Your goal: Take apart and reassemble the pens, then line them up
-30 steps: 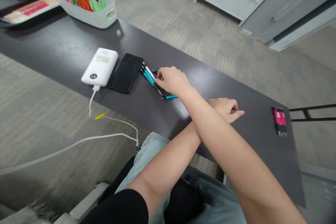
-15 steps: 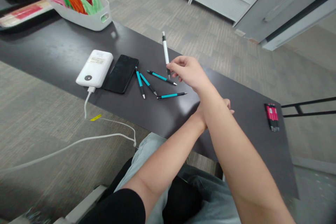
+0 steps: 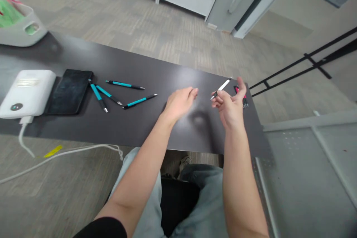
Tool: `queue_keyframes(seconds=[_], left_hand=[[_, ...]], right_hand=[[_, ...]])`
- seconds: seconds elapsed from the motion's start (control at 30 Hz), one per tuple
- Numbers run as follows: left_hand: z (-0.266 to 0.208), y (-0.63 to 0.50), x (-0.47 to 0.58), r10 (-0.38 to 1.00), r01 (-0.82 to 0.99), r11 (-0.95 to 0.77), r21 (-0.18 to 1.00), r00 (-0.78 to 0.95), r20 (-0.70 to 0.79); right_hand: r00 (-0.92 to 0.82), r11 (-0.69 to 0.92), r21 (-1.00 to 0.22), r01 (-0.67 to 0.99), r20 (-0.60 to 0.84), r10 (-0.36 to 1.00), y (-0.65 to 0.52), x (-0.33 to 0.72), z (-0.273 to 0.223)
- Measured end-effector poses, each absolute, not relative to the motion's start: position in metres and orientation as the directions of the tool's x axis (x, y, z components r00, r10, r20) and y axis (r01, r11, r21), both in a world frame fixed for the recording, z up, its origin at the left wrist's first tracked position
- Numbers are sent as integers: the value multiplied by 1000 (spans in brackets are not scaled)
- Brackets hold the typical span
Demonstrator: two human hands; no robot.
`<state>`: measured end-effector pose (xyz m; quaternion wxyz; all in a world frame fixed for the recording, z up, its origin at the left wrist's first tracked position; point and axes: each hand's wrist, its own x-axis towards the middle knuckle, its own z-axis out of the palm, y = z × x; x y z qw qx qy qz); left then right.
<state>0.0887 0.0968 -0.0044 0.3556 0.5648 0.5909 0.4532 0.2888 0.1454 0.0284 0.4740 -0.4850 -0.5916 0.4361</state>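
My right hand (image 3: 230, 109) pinches a white pen (image 3: 224, 85) with black ends between thumb and fingers, held tilted above the right part of the table. My left hand (image 3: 180, 103) is low over the middle of the table with its fingers curled; whatever may be inside them is hidden. Left of it lie several teal-and-black pens: one teal pen (image 3: 140, 101) is nearest the hand, another (image 3: 125, 84) sits behind it, and two more (image 3: 98, 96) rest close together by the phone. Partly hidden behind my right hand are pink-and-black pens (image 3: 245, 100).
A black phone (image 3: 69, 91) and a white power bank (image 3: 30, 91) with a white cable (image 3: 83, 148) are at the table's left. Behind them stands a white basket (image 3: 36, 29) with green things inside. A black metal frame (image 3: 306, 63) is beyond the table's right end.
My right hand has carried the white pen from beside the teal pens to the right, uncrossing from my left arm. My left hand now shows at left. The view has swung right.
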Motion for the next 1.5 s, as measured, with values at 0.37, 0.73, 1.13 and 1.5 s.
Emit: queue_keyframes(seconds=[0.37,0.73,1.13,1.5], left_hand=[[9,93,119,964,227,-264,937,48,260],[-3,97,133,894,274,-419,866,-42,446],[2,104,123,864,47,-406,913,-305,400],[-1,112,125,928,-300,-295,907,-317,196]], right_hand=[[-77,213,-977,-17,214,974,150,319,-23],[-42,226,-969,-98,231,972,150,319,-25],[-206,147,-984,95,125,970,145,330,-3],[-529,-63,-996,-59,-22,848,117,285,7]])
